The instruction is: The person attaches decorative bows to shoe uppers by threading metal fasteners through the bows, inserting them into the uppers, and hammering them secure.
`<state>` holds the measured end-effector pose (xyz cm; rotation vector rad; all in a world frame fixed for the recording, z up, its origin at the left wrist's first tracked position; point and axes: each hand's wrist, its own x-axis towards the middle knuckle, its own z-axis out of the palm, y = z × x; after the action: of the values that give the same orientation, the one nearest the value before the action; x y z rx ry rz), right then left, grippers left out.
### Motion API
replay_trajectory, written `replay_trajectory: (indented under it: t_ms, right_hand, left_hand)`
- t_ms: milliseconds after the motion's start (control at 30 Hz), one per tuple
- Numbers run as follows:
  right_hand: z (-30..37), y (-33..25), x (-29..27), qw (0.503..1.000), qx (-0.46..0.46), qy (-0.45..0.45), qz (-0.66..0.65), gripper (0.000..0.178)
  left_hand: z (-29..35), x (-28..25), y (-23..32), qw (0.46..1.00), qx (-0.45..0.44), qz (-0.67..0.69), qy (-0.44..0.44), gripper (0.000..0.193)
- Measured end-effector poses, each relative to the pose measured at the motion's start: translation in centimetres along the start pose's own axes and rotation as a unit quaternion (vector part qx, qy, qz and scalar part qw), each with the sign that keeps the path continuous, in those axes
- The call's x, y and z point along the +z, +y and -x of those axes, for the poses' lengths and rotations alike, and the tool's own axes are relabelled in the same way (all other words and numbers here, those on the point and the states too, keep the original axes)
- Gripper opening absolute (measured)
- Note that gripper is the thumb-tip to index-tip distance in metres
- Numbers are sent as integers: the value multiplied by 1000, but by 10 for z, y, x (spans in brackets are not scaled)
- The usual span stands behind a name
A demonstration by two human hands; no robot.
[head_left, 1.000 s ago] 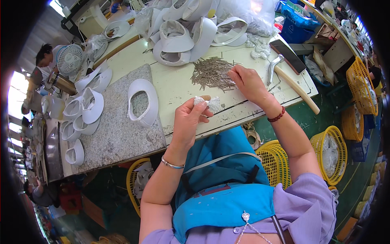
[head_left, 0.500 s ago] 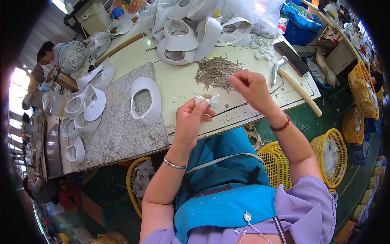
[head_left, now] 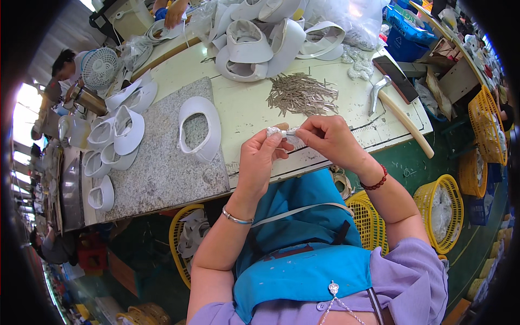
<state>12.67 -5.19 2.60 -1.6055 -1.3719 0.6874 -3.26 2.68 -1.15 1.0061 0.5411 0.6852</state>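
My left hand (head_left: 259,154) is closed on a small white textured bow (head_left: 274,131), pinched between thumb and fingers above the table's front edge. My right hand (head_left: 329,140) meets it from the right, thumb and forefinger pinched on what looks like a thin grey strip (head_left: 291,133) at the bow; the fingers partly hide it. Just beyond both hands lies a loose pile of thin grey-brown strips (head_left: 303,93). A single white shoe upper (head_left: 212,130) rests left of my left hand on a grey stone slab (head_left: 162,179).
More white shoe uppers (head_left: 127,130) line the slab's left side, and others are heaped (head_left: 249,46) at the back. A hammer (head_left: 403,119) lies at the right beside a dark flat block (head_left: 396,78). Yellow baskets (head_left: 440,214) stand below. Across the table, another person's hand (head_left: 176,13) shows.
My right hand has come down and left from beside the strip pile to the bow. My left hand still holds the bow. The whole view has shifted slightly.
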Motion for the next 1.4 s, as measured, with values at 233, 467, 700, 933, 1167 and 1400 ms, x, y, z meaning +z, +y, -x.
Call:
replay_trajectory:
  t_ms: [233, 467, 700, 933, 1167, 1400]
  right_hand:
    - [-1, -1, -1, 1000, 1, -2, 10, 19]
    - [-1, -2, 1, 1000, 3, 8, 12, 19]
    - [2, 10, 6, 999, -19, 43, 3, 18]
    - [2, 5, 2, 999, -10, 29, -9, 18]
    - [2, 3, 2, 1000, -15, 20, -10, 18]
    - [3, 7, 8, 999, 1, 20, -46, 19]
  left_hand:
    - [1, 1, -1, 1000, 16, -21, 5, 26]
    - [0, -3, -5, 998, 30, -47, -1, 25]
    - [4, 2, -5, 997, 43, -61, 21, 25]
    - [3, 0, -6, 997, 46, -55, 8, 26]
    - [3, -2, -7, 996, 47, -81, -1, 27]
    - [4, 1, -6, 995, 47, -90, -1, 24]
